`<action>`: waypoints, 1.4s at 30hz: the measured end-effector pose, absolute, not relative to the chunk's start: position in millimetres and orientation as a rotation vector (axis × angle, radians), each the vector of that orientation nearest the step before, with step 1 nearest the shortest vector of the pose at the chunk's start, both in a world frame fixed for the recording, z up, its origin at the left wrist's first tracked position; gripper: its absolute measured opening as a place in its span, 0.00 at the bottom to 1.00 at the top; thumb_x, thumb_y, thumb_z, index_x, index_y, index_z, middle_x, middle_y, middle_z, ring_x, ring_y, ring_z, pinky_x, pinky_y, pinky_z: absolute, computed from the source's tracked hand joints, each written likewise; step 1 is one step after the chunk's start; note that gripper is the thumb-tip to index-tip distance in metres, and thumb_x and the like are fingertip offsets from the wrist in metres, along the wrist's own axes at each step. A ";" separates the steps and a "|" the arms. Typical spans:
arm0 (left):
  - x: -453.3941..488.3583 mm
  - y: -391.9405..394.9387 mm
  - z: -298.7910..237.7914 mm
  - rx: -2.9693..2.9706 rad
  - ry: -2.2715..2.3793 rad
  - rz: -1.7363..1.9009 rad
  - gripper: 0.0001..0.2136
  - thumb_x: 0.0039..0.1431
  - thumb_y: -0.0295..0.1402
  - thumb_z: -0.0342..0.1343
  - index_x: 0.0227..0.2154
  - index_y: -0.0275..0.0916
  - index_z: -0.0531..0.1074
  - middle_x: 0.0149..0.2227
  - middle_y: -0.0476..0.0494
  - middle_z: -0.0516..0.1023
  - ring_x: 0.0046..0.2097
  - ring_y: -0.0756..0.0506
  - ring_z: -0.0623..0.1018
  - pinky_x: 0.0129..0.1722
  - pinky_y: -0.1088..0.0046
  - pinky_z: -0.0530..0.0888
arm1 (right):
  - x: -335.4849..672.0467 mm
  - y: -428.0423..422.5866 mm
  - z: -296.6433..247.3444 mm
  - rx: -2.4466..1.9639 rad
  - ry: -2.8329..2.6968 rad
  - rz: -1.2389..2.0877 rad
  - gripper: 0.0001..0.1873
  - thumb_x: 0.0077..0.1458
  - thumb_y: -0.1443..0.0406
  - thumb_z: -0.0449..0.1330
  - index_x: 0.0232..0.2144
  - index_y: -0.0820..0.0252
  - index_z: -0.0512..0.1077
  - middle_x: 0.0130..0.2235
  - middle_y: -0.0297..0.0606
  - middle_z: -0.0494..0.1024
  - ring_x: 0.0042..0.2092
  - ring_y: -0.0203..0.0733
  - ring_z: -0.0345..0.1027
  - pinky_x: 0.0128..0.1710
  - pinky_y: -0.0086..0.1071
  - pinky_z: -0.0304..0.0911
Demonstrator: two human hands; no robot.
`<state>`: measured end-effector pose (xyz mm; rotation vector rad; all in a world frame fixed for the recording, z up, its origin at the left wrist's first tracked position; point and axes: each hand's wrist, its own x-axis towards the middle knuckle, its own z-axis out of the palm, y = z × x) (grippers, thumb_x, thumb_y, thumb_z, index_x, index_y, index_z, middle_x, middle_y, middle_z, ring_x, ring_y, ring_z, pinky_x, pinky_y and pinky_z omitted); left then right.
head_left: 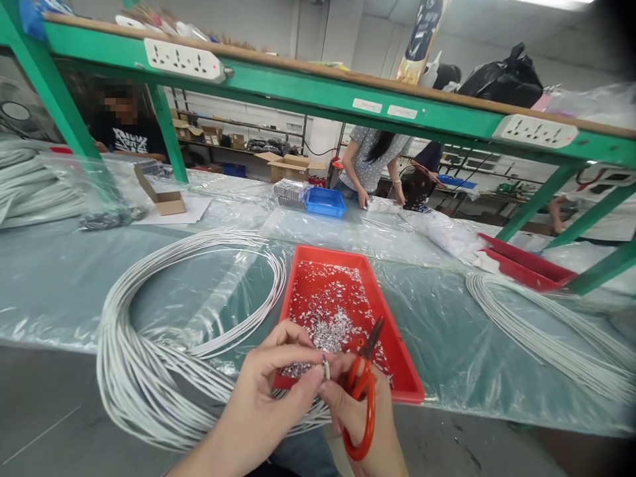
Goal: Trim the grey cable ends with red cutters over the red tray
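Note:
My left hand (271,381) pinches the end of a white cable (326,368) between thumb and forefinger. A small dark tip shows at that end. Close against it, the thumb and fingertips of my right hand (380,411) meet at the same cable end. Orange-handled scissors (368,384) are held in my right hand too, their dark blades pointing up and away. Both hands are over the near edge of a red tray (405,358) strewn with silvery scraps (332,330). A large coil of white cable (122,358) lies left of the tray, partly behind my left forearm.
Another cable coil (536,331) lies at the right. Across the plastic-covered table stand a blue tray (325,202), a small open carton (169,203) and a second red tray (531,265). A green shelf frame (298,83) spans overhead. Several people are beyond.

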<state>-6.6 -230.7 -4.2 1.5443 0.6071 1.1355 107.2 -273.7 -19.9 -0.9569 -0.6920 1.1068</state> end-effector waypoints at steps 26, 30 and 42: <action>-7.7 -222.5 -3.1 1.602 0.661 1.094 0.06 0.50 0.25 0.54 0.22 0.36 0.73 0.29 0.49 0.59 0.27 0.52 0.67 0.24 0.75 0.67 | 117.3 -273.0 -29.6 -0.950 -0.893 1.134 0.08 0.44 0.64 0.67 0.26 0.60 0.71 0.16 0.27 0.66 0.16 0.24 0.44 0.15 0.22 0.34; -7.4 -215.7 -2.3 1.780 0.729 1.036 0.06 0.53 0.30 0.53 0.25 0.37 0.74 0.31 0.48 0.60 0.29 0.50 0.70 0.28 0.70 0.68 | 123.2 -272.0 -35.2 -0.724 -0.881 1.403 0.12 0.49 0.60 0.65 0.26 0.63 0.69 0.19 0.30 0.69 0.15 0.20 0.42 0.14 0.19 0.36; 15.7 -164.7 -31.2 2.761 0.775 0.573 0.17 0.46 0.13 0.43 0.26 0.39 0.72 0.38 0.46 0.71 0.41 0.44 0.68 0.38 0.67 0.60 | 163.6 -300.8 -48.0 -1.195 -0.900 0.898 0.12 0.45 0.58 0.66 0.24 0.62 0.73 0.12 0.26 0.56 0.13 0.24 0.40 0.12 0.22 0.31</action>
